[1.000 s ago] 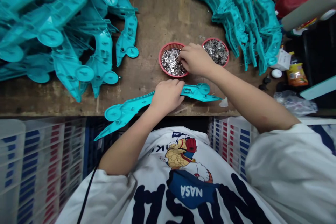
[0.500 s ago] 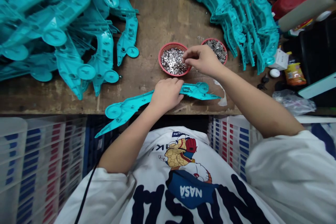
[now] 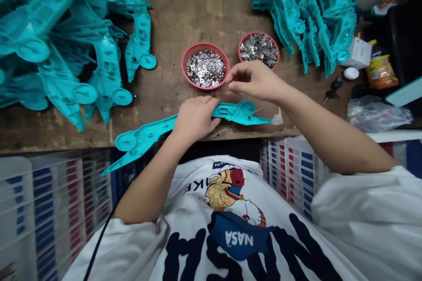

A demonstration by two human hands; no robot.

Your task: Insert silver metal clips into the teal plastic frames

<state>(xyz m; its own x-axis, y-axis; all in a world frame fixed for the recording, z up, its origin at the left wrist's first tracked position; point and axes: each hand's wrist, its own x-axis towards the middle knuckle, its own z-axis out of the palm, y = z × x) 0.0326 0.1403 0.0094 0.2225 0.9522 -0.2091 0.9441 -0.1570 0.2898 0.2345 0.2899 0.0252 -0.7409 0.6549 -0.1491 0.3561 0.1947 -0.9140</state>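
At the far left we are seeing a turquoise pile (image 3: 42, 22) lying on the wooden table (image 3: 198, 4); nearer us, one long turquoise piece (image 3: 153, 131) is stretching mostly left to right along the table's front edge, its left end slanting back toward our body and hanging past the edge; there it is forking into a round disc (image 3: 125, 141) and a long thin tip (image 3: 114, 167), which is pointing left and toward us; our left hand (image 3: 195, 118) is clamping the middle, fingers lying over the far side and thumb toward the near side; beyond that hand, the left red basket (image 3: 183, 70) is holding small metal pieces (image 3: 206, 68); right of our grip, the piece is running nearly crosswise, passing a second disc (image 3: 247, 107) and narrowing to a tip (image 3: 265, 120) that is pointing right and slightly toward us; our right hand (image 3: 260, 81) is hovering beyond this right half, well apart from our left and nearer the right end than the left one; its thumb and forefinger are curling close beside the left basket's rim, perhaps around something small, though we cannot tell; behind it the right red basket (image 3: 278, 56) is sitting, and farther right a turquoise stack (image 3: 283, 6) is leaning.
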